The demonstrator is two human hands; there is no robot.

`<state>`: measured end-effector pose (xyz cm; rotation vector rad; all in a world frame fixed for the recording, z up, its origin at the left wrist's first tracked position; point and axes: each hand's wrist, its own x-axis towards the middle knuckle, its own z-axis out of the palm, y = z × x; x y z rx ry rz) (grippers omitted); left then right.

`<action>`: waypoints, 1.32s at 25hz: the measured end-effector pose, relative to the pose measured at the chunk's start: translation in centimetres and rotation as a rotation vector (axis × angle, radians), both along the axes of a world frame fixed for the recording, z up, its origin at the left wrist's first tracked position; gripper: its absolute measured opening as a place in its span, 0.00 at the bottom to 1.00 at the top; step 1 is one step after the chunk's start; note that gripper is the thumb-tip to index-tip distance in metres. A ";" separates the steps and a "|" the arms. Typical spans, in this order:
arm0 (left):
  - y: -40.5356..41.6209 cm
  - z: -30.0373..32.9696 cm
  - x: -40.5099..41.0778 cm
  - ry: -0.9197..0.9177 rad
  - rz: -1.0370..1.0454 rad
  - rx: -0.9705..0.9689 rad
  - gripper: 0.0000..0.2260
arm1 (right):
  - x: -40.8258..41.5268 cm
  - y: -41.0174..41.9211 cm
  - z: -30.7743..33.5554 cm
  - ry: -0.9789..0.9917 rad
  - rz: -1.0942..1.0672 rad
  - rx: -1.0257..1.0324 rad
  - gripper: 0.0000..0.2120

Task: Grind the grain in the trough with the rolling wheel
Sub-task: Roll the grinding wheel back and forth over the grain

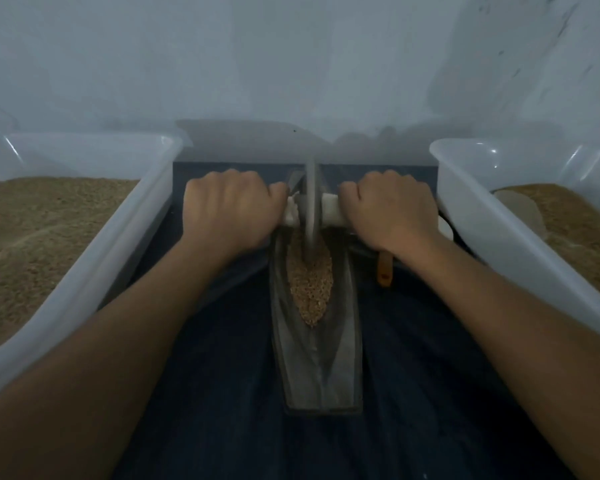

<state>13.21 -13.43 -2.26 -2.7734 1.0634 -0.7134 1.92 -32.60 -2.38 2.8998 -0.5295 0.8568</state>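
A dark, narrow, boat-shaped trough [321, 372] lies lengthwise on a dark blue cloth in front of me. Brown grain [309, 285] fills its far half. A thin grey rolling wheel [310, 206] stands upright in the trough at the far end of the grain. A pale wooden axle [331, 211] runs through the wheel. My left hand [227, 207] grips the axle's left end and my right hand [394, 209] grips its right end. The trough's near half shows bare metal.
A translucent plastic tub [132, 216] of brown grain stands at the left, and a second tub [492, 216] with grain and a pale scoop stands at the right. An orange wooden handle [384, 271] lies on the cloth [222, 393] under my right wrist. A grey wall rises behind.
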 end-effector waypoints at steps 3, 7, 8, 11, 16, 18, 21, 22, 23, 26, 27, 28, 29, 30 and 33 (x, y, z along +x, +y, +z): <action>-1.6 0.5 2.3 0.166 0.086 -0.078 0.24 | 2.8 -1.5 2.0 0.160 0.053 0.100 0.28; 0.8 -0.9 -0.3 0.033 -0.015 -0.091 0.12 | 1.0 0.5 1.4 -0.007 0.020 -0.011 0.27; 1.8 -1.4 -1.8 -0.024 -0.073 -0.064 0.09 | -0.4 1.5 0.9 -0.068 0.006 -0.052 0.27; 4.1 -1.7 -5.5 -0.093 -0.120 -0.092 0.13 | -5.3 3.7 -1.2 -0.194 0.046 -0.077 0.25; 5.6 -2.0 -7.6 -0.029 -0.126 -0.278 0.17 | -7.6 4.2 -2.0 -0.307 0.181 -0.163 0.22; 4.5 -1.5 -6.5 -0.062 -0.065 -0.180 0.18 | -6.2 3.8 -1.9 -0.256 0.096 -0.133 0.23; 1.3 -1.1 -2.6 -0.070 -0.025 -0.038 0.19 | -2.2 1.7 -0.5 -0.080 -0.024 -0.077 0.26; 0.2 -0.7 -0.6 -0.008 0.025 -0.070 0.21 | -0.5 0.8 0.2 0.006 -0.008 -0.075 0.27; -0.7 -0.1 1.0 0.097 0.085 -0.127 0.23 | 1.0 0.0 1.2 0.092 0.029 -0.068 0.30; -2.1 0.4 2.9 0.293 0.184 -0.227 0.22 | 3.3 -1.1 3.0 0.230 0.086 -0.005 0.33; -1.6 0.2 2.4 0.270 0.186 -0.227 0.22 | 2.9 -0.7 2.9 0.211 0.079 -0.032 0.32; -0.9 -0.1 1.5 0.202 0.154 -0.212 0.21 | 2.0 -0.1 2.4 0.154 0.062 -0.083 0.30; 0.3 -0.6 0.1 0.097 0.057 -0.183 0.18 | 0.7 0.8 1.7 0.075 0.029 -0.105 0.28; 1.5 -1.1 -1.6 0.013 -0.052 -0.134 0.14 | -0.9 1.8 1.0 -0.010 0.004 -0.089 0.26; 4.6 -1.7 -5.7 -0.059 -0.177 -0.157 0.10 | -6.1 4.2 -1.0 -0.136 0.031 -0.072 0.23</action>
